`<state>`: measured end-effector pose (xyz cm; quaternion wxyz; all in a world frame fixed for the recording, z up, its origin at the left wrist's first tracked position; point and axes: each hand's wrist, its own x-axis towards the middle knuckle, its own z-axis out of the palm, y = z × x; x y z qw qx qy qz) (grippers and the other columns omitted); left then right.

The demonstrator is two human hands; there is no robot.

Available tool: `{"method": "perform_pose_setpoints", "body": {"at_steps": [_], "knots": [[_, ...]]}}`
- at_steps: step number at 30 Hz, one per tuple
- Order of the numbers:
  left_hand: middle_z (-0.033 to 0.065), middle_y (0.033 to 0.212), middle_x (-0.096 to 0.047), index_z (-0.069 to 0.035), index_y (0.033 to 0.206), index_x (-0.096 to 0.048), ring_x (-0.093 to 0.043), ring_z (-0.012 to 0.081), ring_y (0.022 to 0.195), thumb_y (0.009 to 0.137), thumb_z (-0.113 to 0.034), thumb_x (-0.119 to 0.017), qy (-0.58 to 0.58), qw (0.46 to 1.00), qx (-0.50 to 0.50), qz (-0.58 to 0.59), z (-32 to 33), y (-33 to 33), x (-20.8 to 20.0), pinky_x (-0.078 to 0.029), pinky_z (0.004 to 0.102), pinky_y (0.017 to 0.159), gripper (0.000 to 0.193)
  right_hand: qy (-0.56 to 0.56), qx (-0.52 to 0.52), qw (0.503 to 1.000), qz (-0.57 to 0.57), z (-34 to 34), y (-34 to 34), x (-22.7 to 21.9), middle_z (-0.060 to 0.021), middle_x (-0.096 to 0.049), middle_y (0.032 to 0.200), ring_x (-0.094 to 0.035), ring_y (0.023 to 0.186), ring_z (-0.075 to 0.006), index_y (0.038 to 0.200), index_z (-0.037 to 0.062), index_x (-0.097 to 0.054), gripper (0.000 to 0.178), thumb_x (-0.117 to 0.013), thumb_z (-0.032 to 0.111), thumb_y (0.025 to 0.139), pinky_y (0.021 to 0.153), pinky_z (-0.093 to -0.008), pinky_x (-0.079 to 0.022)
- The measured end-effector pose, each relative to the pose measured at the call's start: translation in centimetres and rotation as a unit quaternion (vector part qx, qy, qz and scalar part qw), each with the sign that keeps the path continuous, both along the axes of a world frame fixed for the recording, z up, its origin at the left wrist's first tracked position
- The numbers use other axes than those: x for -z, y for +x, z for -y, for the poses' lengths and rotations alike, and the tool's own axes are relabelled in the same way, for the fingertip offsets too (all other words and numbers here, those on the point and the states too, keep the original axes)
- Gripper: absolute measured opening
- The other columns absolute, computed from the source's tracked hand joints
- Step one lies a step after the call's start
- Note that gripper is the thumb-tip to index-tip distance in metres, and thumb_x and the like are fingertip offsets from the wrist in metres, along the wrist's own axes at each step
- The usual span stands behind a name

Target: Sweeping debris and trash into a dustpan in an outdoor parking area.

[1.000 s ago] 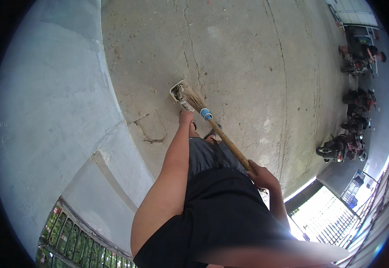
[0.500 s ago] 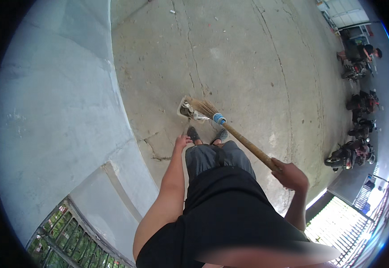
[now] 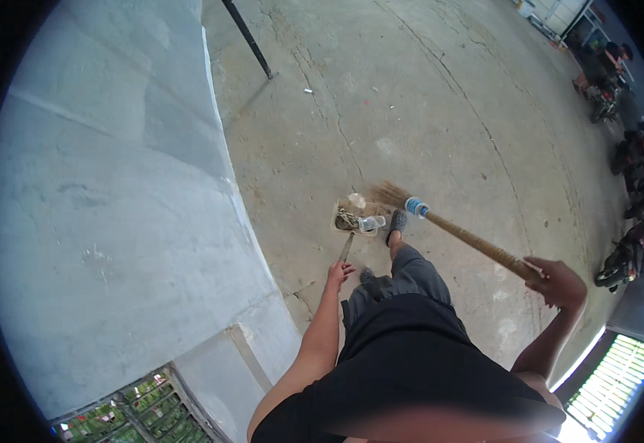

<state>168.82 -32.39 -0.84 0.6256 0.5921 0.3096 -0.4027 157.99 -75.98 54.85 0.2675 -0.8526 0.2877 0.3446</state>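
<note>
My left hand (image 3: 340,274) is closed round the handle of a dustpan (image 3: 335,218), low in front of my feet. Inside the pan lie dry, dark debris (image 3: 346,218) and a clear plastic cup (image 3: 370,224). Out to the right, my right hand (image 3: 560,286) grips the top end of a broom (image 3: 473,242) with a long tan stick and a blue band. The broom's bristles (image 3: 390,194) are just right of the pan's far side, slightly blurred. Whether they touch the floor I cannot tell.
A pale grey wall (image 3: 137,199) runs along the left. Farther ahead, a dark post (image 3: 248,40) stands on cracked concrete (image 3: 440,133) with small white scraps (image 3: 308,91). Parked motorcycles (image 3: 628,255) line the right side, with a person (image 3: 614,55) at the far end.
The bristles have moved from over the dustpan to beside it on the right. My right hand has swung outward with the broom. One foot has stepped forward, and the view has shifted.
</note>
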Motion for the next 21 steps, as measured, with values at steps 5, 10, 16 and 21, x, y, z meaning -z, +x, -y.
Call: {"method": "perform_pose_setpoints", "body": {"at_steps": [5, 10, 16, 21], "knots": [[0.0066, 0.102, -0.065, -0.007, 0.110, -0.053, -0.070, 0.0188, 0.084, 0.100, -0.026, -0.039, -0.024, 0.999, -0.029, 0.007, 2.1, 3.9, 0.1, -0.043, 0.0253, 0.052, 0.025, 0.006, 0.021, 0.997, 0.080, 7.2, 6.2, 6.3, -0.0150, -0.067, 0.072, -0.058, 0.044, -0.0153, 0.137, 0.0056, -0.048, 0.060, -0.072, 0.014, 0.083, 0.042, -0.0335, -0.049], [0.0079, 0.104, -0.064, -0.007, 0.108, -0.052, -0.069, 0.0208, 0.088, 0.098, -0.023, -0.041, -0.012, 0.998, -0.064, -0.007, 5.9, 9.3, -2.4, -0.043, 0.0257, 0.054, 0.022, -0.084, -0.004, 0.982, 0.168, 13.8, 12.9, 24.9, -0.0271, -0.066, 0.094, -0.066, 0.081, -0.0412, 0.143, 0.0063, -0.038, 0.074, -0.073, 0.023, 0.080, 0.075, -0.0468, -0.053], [0.0075, 0.103, -0.064, -0.005, 0.108, -0.052, -0.069, 0.0207, 0.089, 0.097, -0.022, -0.043, -0.013, 0.995, -0.098, -0.028, 7.7, 15.9, -4.4, -0.044, 0.0261, 0.055, 0.023, 0.023, 0.224, 0.955, 0.192, 8.3, 13.6, 40.6, -0.0275, -0.065, 0.082, -0.066, 0.081, -0.0431, 0.150, 0.0093, -0.021, 0.087, -0.070, 0.032, 0.083, 0.070, -0.0501, -0.052], [0.0077, 0.103, -0.065, -0.005, 0.110, -0.053, -0.069, 0.0198, 0.090, 0.096, -0.024, -0.043, -0.008, 0.997, -0.063, -0.053, 12.3, 22.5, -3.3, -0.044, 0.0266, 0.055, 0.026, -0.089, 0.250, 0.962, 0.057, 11.4, 10.6, 50.2, -0.0238, -0.066, 0.101, -0.065, 0.096, -0.0407, 0.125, 0.0067, -0.050, 0.058, -0.071, 0.035, 0.079, 0.081, -0.0498, -0.052]]}}
